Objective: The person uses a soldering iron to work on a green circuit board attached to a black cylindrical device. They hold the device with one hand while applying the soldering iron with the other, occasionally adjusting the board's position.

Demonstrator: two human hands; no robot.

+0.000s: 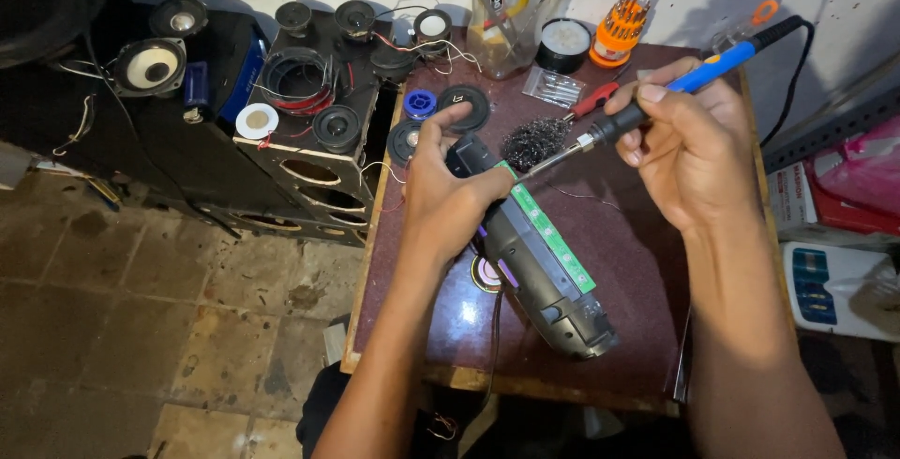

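**Colours on the repair bench**

The bench (619,262) is dark maroon with a pale wooden edge. The soldering iron (656,98) has a bright blue handle and a black grip. The circuit strip (553,239) is green with paler squares, set on a dark grey casing (548,285). The screwdriver set (623,23) is orange. The speaker cones (150,67) are black with white centres. The floor (141,309) is mottled brown tile. The wire wool (532,143) is dark grey.

Two hands (450,192), one soldering iron (656,103), one green circuit strip (553,239), one grey casing (548,290), one screwdriver set (623,23).
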